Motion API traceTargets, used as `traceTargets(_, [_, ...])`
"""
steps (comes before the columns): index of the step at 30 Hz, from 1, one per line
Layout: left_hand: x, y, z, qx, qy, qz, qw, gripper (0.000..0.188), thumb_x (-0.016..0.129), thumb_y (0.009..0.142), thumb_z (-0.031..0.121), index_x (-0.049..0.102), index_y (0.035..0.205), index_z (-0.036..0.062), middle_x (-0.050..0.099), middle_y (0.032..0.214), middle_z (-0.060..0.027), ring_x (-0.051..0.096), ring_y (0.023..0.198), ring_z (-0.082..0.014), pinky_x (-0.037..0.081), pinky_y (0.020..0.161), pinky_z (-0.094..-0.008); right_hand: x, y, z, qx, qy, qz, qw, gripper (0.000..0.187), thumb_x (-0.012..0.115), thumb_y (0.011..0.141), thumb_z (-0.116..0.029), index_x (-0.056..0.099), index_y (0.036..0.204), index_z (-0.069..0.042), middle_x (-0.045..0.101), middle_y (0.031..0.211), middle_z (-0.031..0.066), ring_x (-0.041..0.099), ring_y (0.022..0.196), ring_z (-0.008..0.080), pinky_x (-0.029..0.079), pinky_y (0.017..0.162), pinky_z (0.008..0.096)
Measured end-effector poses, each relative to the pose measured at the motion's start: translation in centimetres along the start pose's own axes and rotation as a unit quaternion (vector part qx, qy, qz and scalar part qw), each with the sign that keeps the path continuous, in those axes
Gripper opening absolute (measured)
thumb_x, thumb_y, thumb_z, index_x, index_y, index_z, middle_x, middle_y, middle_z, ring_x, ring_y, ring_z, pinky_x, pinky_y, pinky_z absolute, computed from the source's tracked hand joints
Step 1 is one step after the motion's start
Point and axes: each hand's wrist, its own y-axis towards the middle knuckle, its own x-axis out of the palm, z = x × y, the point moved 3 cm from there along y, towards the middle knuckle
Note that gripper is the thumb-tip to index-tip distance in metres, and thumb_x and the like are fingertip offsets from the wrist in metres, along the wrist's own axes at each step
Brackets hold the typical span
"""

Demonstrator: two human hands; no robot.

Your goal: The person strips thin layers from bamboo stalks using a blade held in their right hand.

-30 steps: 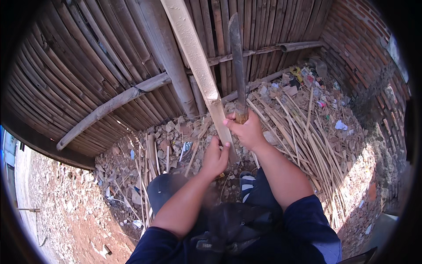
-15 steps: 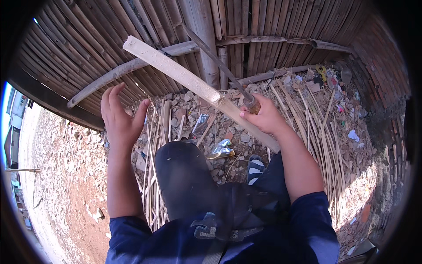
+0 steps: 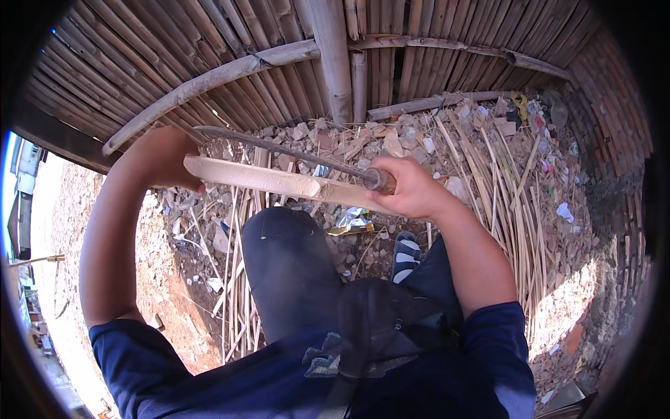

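My right hand is closed around the wooden handle of a long, narrow, dark-bladed knife. Its thumb also presses on the right end of a pale split-bamboo strip, which lies nearly level below the blade, over my knees. Part of the strip's face is shaved paler. My left hand is at the strip's left end, bent inward, with one fingertip just below the strip's edge. Most of its fingers are hidden, so I cannot tell whether it grips. The blade's tip reaches close to its knuckles.
Thin bamboo strips lie in a heap at the right, and more strips beside my left knee. Rubble and a shiny wrapper cover the ground ahead. A bamboo wall with a post stands beyond, and a brick wall at the right.
The bamboo strip and knife have swung down at their left ends to nearly level. My left hand, open and apart before, has moved left and turned inward to the strip's end.
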Motion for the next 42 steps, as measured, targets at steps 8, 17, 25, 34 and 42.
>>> traceTargets(8, [9.4, -3.2, -1.4, 0.061, -0.166, -0.218, 0.960, 0.045, 0.082, 0.079, 0.037, 0.072, 0.115, 0.0112, 0.074, 0.097, -0.0169, 0.072, 0.094, -0.0309, 0.055, 0.085, -0.0382, 0.0, -0.6, -1.3, -0.078, -0.081, -0.046, 0.993, 0.029, 0.078, 0.071, -0.008, 0.063, 0.096, -0.007, 0.066, 0.081, 0.0132, 0.065, 0.081, 0.0360, 0.049, 0.070, 0.0419])
traceTargets(17, [20.3, -12.8, 0.9, -0.080, -0.387, -0.142, 0.907, 0.052, 0.061, 0.098, 0.050, 0.063, 0.098, -0.0016, 0.060, 0.068, -0.0063, 0.059, 0.061, -0.0177, 0.047, 0.058, -0.0365, -2.3, -1.8, -1.2, -0.111, -0.244, 0.085, 0.960, 0.036, 0.075, 0.069, -0.013, 0.060, 0.102, -0.011, 0.067, 0.087, 0.0120, 0.065, 0.084, 0.0381, 0.051, 0.073, 0.0496])
traceTargets(25, [24.2, -15.7, 7.3, -0.066, -0.441, 0.019, 0.895, 0.046, 0.045, 0.106, 0.041, 0.054, 0.092, -0.0017, 0.059, 0.068, -0.0244, 0.061, 0.068, -0.0469, 0.047, 0.064, -0.0505, 5.0, -0.4, -0.2, -0.019, -0.242, -0.127, 0.962, 0.033, 0.074, 0.074, -0.021, 0.061, 0.103, -0.011, 0.069, 0.086, 0.0149, 0.067, 0.086, 0.0397, 0.052, 0.072, 0.0524])
traceTargets(34, [24.2, -15.6, 9.0, -0.074, -0.350, 0.085, 0.930, 0.034, 0.051, 0.104, 0.031, 0.055, 0.093, -0.0013, 0.061, 0.073, -0.0291, 0.060, 0.073, -0.0529, 0.045, 0.063, -0.0566, 4.2, -0.4, -0.2, 0.006, -0.200, -0.099, 0.975, 0.029, 0.070, 0.073, -0.016, 0.065, 0.101, -0.011, 0.069, 0.085, 0.0162, 0.068, 0.087, 0.0390, 0.054, 0.075, 0.0513])
traceTargets(42, [24.6, -15.0, 8.9, -0.083, -0.356, 0.072, 0.928, 0.038, 0.048, 0.105, 0.032, 0.054, 0.089, -0.0013, 0.059, 0.067, -0.0282, 0.059, 0.069, -0.0528, 0.044, 0.059, -0.0557, 4.3, 0.6, 1.8, 0.038, -0.173, -0.057, 0.983, 0.026, 0.066, 0.075, -0.013, 0.068, 0.100, -0.011, 0.070, 0.089, 0.0188, 0.068, 0.091, 0.0393, 0.055, 0.080, 0.0496])
